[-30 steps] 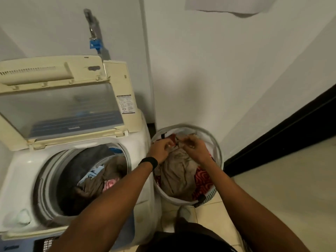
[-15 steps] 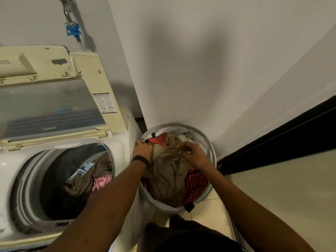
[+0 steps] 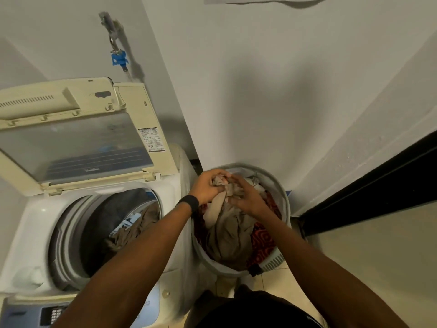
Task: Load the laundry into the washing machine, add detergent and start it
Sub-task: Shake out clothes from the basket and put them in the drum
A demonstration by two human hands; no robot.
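The left hand and right hand each had a closed grip on the crumpled beige fabric garment in the round grey basket, best lifted clear before crossing to the white washing machine.

Both hands grip beige garment in laundry basket.

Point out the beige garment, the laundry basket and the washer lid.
beige garment (image 3: 230, 235): head view, its bunched middle.
laundry basket (image 3: 272, 262): head view, slatted near wall.
washer lid (image 3: 71, 143): head view, clear window panel.
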